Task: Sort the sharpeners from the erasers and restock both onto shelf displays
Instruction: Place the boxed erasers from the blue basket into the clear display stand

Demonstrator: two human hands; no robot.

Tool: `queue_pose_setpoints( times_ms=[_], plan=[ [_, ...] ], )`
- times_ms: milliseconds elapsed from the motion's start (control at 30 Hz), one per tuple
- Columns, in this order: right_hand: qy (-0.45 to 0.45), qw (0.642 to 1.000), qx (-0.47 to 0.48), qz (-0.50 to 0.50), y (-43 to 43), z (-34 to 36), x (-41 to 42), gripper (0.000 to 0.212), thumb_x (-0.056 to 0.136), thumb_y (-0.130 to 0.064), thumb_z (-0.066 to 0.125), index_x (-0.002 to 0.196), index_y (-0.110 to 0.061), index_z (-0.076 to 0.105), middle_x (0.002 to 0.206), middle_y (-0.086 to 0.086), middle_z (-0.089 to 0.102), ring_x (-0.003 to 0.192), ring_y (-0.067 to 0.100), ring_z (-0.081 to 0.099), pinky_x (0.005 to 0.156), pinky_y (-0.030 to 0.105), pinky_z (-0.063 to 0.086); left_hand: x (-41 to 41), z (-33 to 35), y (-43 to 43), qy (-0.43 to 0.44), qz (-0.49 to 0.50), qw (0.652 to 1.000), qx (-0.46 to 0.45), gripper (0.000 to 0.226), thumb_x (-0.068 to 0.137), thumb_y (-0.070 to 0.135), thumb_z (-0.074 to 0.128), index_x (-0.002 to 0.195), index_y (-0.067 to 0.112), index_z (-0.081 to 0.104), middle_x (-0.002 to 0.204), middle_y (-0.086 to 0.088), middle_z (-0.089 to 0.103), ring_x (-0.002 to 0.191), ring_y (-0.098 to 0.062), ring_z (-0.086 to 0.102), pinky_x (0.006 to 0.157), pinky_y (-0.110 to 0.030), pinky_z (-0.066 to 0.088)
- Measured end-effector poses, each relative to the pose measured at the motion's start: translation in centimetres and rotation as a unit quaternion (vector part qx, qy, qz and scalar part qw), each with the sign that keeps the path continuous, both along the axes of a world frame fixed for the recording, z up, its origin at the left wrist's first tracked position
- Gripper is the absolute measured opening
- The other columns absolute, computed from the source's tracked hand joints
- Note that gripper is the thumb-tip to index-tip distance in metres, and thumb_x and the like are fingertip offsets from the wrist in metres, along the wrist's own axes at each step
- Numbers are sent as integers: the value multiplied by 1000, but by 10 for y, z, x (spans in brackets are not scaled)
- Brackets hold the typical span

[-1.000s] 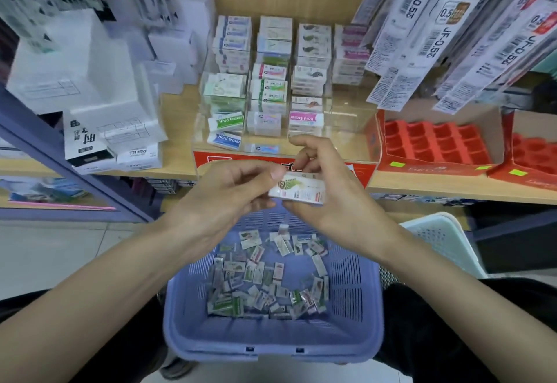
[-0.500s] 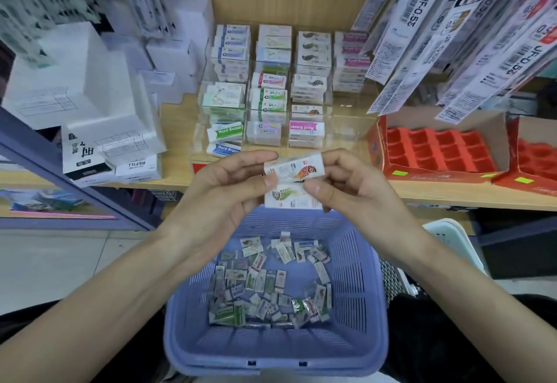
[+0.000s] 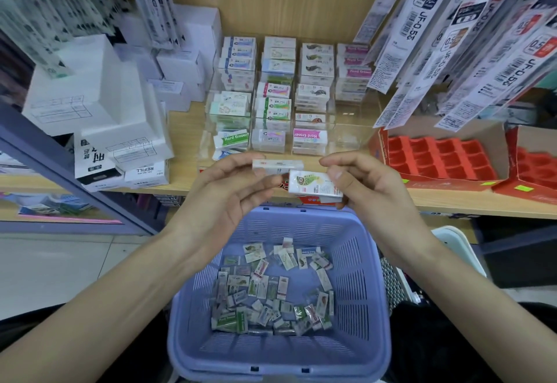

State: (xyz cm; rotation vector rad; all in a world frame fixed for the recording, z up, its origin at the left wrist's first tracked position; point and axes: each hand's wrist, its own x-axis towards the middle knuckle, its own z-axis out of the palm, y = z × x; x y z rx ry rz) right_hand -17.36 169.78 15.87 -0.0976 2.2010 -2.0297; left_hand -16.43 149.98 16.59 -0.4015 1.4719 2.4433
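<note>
Two wrapped erasers are held up in front of the shelf edge. My left hand (image 3: 229,192) pinches a white eraser (image 3: 277,165) seen edge-on. My right hand (image 3: 370,189) pinches another eraser (image 3: 313,183) with a green and orange fish print, face up. The two erasers are slightly apart, the left one higher. Below them a purple basket (image 3: 187,316) holds several small wrapped erasers (image 3: 271,289) scattered on its bottom. A clear tiered display (image 3: 349,129) on the wooden shelf carries stacked erasers; its right front compartments look empty.
White refill boxes (image 3: 99,117) are stacked at the left of the shelf. Red cardboard trays (image 3: 440,156) with empty cells sit at the right. Hanging pen refill packs (image 3: 470,45) reach down over the right side. A white basket (image 3: 458,247) stands behind my right arm.
Both hands rose from above the basket toward the shelf edge. The two erasers, held stacked together before, have been pulled apart, one in each hand.
</note>
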Motion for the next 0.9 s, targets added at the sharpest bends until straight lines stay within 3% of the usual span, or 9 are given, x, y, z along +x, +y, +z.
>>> queue_pose_setpoints(
  times_ms=[100,200,333,433,533,633,767,900],
  plan=[
    [-8,1000,1,-3,-1,-1,1,15,91,-13,57,92,-23,68,82,-9,66,69,0,53,58,15,44,-2,-3,1,14,2,1000,8,11,73,15,61,83,11,64,79,1,70,76,-15,69,69,-20,55],
    [-29,999,-29,-24,-1,-2,0,14,91,-14,56,91,-20,69,78,-8,64,73,10,53,59,19,44,-1,-8,2,30,2,999,-18,21,71,10,61,92,8,65,88,-4,67,81,-18,70,72,-20,55],
    [-50,995,-65,-60,-1,-3,-4,20,92,-15,58,82,-24,72,89,5,65,87,26,53,81,45,46,1,-13,-1,48,-16,996,-72,52,68,8,65,119,16,60,116,-8,64,99,-21,68,85,-23,53],
    [-46,994,-61,-74,-7,-1,-6,19,91,-13,58,80,-22,70,85,2,62,81,18,51,73,31,43,2,-14,-2,30,-25,998,-57,63,66,6,66,127,15,54,111,-9,69,100,-19,68,86,-22,53],
    [-45,995,-56,-64,-16,0,-6,15,90,-11,59,81,-20,67,77,-4,60,73,11,50,64,21,43,4,-13,0,20,-47,997,-51,54,65,3,65,119,9,59,104,-9,72,94,-17,69,79,-21,55],
    [-52,996,-51,-57,-23,-2,-5,15,90,-10,60,80,-19,67,71,-6,60,74,13,52,64,20,45,5,-10,1,10,-76,996,-40,48,70,1,64,117,6,60,109,-11,70,98,-19,69,81,-24,56],
    [-56,994,-54,-71,-27,-6,-6,17,89,-12,62,76,-22,69,79,4,64,80,25,57,79,41,50,5,-6,2,-4,-75,997,-19,53,69,13,66,120,5,55,112,-10,69,102,-20,67,86,-30,55],
    [-54,997,-40,-47,-30,-6,-4,6,82,-23,65,77,-22,67,70,-7,62,71,10,54,68,22,44,4,-7,4,-14,-18,1000,-9,47,69,16,66,113,3,57,96,-7,72,84,-15,71,75,-25,57]
  ],
)
